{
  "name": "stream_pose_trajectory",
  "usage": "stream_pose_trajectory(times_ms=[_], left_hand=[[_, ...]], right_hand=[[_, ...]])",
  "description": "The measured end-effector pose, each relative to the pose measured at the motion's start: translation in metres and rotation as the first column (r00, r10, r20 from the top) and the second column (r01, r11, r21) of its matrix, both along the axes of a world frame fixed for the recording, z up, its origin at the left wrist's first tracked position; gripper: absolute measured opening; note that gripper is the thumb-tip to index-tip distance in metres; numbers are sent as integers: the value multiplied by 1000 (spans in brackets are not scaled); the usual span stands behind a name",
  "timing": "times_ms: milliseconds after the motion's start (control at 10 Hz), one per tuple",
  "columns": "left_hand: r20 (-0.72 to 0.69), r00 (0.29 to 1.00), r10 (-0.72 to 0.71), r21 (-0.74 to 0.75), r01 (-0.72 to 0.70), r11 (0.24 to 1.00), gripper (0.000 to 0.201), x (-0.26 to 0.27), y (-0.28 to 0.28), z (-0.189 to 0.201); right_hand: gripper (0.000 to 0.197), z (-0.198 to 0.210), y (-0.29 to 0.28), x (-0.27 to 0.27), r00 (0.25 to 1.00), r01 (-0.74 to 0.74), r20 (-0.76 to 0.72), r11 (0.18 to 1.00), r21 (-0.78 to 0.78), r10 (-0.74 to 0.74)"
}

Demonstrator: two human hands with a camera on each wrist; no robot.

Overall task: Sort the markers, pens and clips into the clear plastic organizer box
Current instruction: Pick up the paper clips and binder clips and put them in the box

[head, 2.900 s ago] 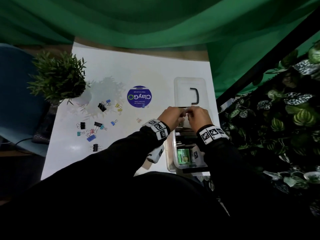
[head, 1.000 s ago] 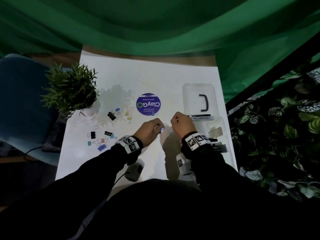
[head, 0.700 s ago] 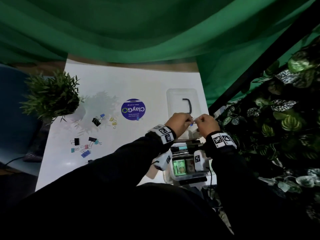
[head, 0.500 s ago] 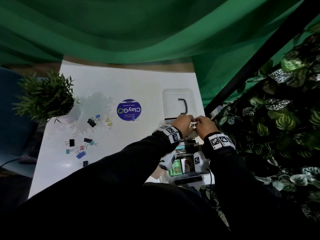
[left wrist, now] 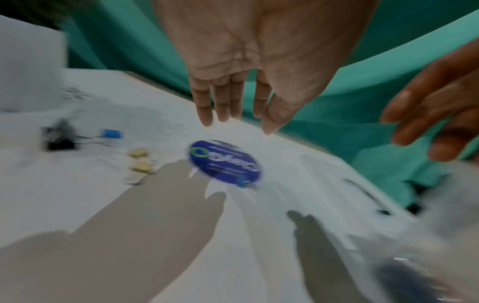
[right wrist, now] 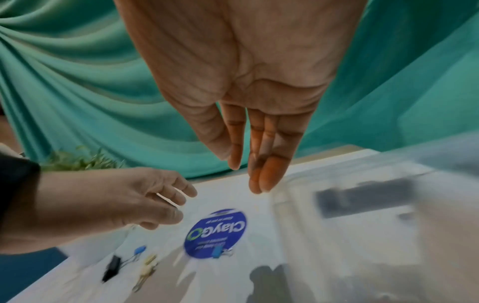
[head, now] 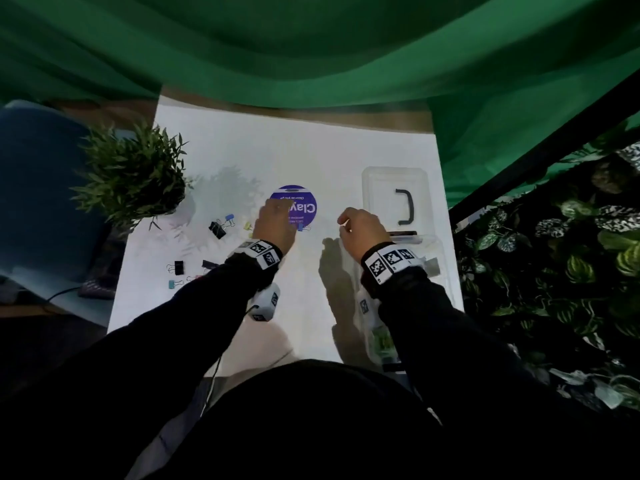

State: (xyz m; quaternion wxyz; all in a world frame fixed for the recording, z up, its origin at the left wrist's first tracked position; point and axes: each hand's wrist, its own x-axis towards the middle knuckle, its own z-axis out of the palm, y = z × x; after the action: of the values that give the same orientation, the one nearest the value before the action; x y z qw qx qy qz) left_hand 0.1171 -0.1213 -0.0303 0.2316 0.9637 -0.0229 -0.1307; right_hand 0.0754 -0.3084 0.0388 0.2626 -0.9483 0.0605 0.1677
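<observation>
Both hands have left the organizer box [head: 431, 258]: left hand [head: 275, 220] over the ClayGo sticker [head: 301, 206], right hand [head: 363, 230] right of it; wrist views show both sets of fingers [left wrist: 223, 102] loose, empty.

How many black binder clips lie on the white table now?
3. One black binder clip lies beside a small blue binder clip near the green potted plant; one nearer the white table's left edge; one half under the left black sleeve, which may hide others.

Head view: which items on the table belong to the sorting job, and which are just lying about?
Job items:
- binder clips: small blue clip at the sticker's edge, black clip, yellow clips, further clips nearer the table's left edge
- clear organizer box
- box lid

Lying about:
- potted plant
- round ClayGo sticker
</observation>
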Motion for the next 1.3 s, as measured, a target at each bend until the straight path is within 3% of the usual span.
stream_pose_trajectory(times_ms=[100, 200, 400, 500, 600, 700, 1000, 1100, 1200, 1300], left_hand=[[-94, 987, 127, 186, -108, 977, 64, 4, 60, -22], [-162, 972, 168, 261, -122, 958, 66, 7, 105, -37], [-140, 986, 85, 343, -33, 939, 58, 15, 128, -52], [-49, 999, -7, 309, 22, 951, 40, 12, 128, -48], [-151, 986, -70, 294, 112, 949, 47, 13, 135, -71], [-136, 990, -38, 199, 65, 978, 38, 13, 134, -58], [34, 998, -55, 54, 53, 997, 18, 11, 143, -48], [84, 996, -11, 57, 6, 998, 19, 11, 149, -50], [54, 998, 12, 54, -15, 998, 16, 11, 156, -51], [-69, 997, 35, 200, -21, 980, 17, 8, 156, -38]], right_hand=[[28, -21, 40, 18, 995, -72, -72, 997, -8, 72], [36, -49, 70, 35, 986, -94, -142, 995, -18, 91], [61, -94, 91, 58, 973, -58, -229, 988, -146, 23], [56, -107, 99, 64, 965, -157, -241, 965, -210, 105], [48, -114, 114, 63, 942, -275, -254, 939, -206, 220], [43, -115, 128, 64, 925, -326, -270, 923, -203, 267], [25, -110, 145, 73, 986, -80, -150, 993, -82, 67], [29, -112, 153, 73, 990, -48, -133, 996, -76, 37], [33, -110, 163, 76, 990, -24, -142, 999, -40, 19], [34, -110, 177, 78, 988, -34, -148, 999, 4, 35]])
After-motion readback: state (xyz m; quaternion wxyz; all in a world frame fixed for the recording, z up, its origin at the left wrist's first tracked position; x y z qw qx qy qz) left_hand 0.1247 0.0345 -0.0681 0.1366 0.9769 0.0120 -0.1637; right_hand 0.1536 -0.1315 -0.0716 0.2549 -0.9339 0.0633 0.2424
